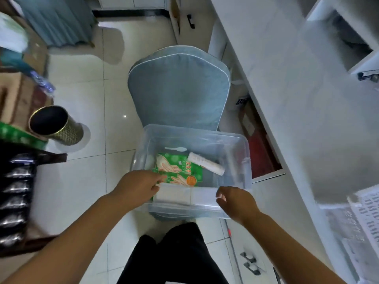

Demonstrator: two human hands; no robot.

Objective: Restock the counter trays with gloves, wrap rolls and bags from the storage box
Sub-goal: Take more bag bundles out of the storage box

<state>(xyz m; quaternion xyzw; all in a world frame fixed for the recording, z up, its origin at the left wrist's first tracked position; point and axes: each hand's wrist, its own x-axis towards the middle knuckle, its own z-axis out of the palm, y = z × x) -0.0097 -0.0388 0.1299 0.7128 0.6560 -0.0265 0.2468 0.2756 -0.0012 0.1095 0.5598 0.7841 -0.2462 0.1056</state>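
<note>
A clear plastic storage box [242, 160] sits on a blue-grey chair seat below me. Inside lie green glove packs [180, 169] printed with hands, a white wrap roll [206, 163], a white plastic spoon [176, 149] and pale folded bag packs [174, 195] by the near wall. My left hand [139, 186] reaches over the box's near left rim, fingertips touching the glove packs and the bag packs. Hovering at the near right rim, my right hand [235, 200] has its fingers apart and holds nothing.
The chair's backrest [178, 87] rises beyond the box. A white counter [297, 89] runs along the right, with printed sheets [367, 214] at its near end. On the left stand a metal cylinder bin [55, 125], cardboard boxes and a dark bag of wrapped packs [16, 193].
</note>
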